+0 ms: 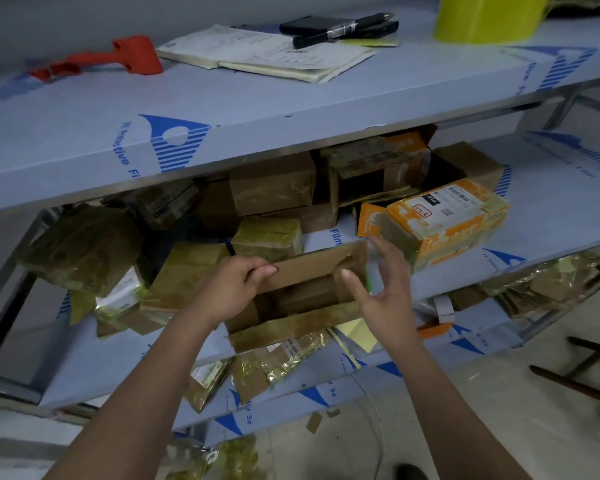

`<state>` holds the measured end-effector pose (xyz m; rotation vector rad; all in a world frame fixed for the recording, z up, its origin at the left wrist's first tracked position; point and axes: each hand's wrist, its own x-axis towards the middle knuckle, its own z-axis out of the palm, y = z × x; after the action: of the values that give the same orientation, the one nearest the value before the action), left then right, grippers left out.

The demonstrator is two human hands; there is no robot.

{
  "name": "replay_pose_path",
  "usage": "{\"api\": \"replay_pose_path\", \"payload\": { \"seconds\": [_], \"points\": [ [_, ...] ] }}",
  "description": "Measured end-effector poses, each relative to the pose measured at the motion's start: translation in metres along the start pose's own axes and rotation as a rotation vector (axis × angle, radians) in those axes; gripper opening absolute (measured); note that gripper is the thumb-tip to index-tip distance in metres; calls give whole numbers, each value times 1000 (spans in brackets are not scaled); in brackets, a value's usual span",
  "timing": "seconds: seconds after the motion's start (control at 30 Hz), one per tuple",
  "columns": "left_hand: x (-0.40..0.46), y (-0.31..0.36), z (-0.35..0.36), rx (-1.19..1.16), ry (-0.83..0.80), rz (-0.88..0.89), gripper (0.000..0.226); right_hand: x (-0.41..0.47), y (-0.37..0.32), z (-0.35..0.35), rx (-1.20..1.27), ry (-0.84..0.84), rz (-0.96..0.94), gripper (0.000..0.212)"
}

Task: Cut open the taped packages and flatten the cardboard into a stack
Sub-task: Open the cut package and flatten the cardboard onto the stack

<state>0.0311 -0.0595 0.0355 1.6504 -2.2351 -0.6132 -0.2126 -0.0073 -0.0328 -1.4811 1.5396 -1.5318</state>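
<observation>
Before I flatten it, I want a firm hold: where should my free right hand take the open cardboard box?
Take the open cardboard box by its right end wall, coming from the right. The left hand already grips the far wall's left end, and the right hand hovers open beside that upright wall, so fingers can hook over its edge.

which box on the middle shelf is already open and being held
The plain brown open box at the shelf's front edge: the left hand grips its rim. The boxes behind are not held.
</observation>
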Motion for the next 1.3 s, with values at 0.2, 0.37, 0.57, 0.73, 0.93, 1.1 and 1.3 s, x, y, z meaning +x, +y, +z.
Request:
{"api": "replay_pose_path", "payload": {
  "seconds": [0.2, 0.37, 0.57, 0.73, 0.93, 1.1, 1.3],
  "points": [
    [14, 7, 14, -115, -120, -91, 25, -27, 47, 3, 14, 81, 513, 51],
    [2, 1, 36, -244, -208, -195, 26, -20, 47, 11, 46, 27, 496, 33],
    [3, 0, 40, -279, -145, -222, 24, -17, 66, 19, -67, 16, 451, 30],
    [9, 7, 36, -312, -121, -260, 27, -30, 74, 7, 162, -41, 541, 45],
    [9, 3, 33, -353, -181, -268, 36, -53, 89, 16, -75, -11, 400, 61],
    [7, 2, 36, -373, -154, -257, 29, -51, 77, 24, -368, 97, 193, 67],
    [5, 5, 37, -384, -143, -251, 28, -32, 57, 26, -237, 74, 227, 76]
  ]
}}
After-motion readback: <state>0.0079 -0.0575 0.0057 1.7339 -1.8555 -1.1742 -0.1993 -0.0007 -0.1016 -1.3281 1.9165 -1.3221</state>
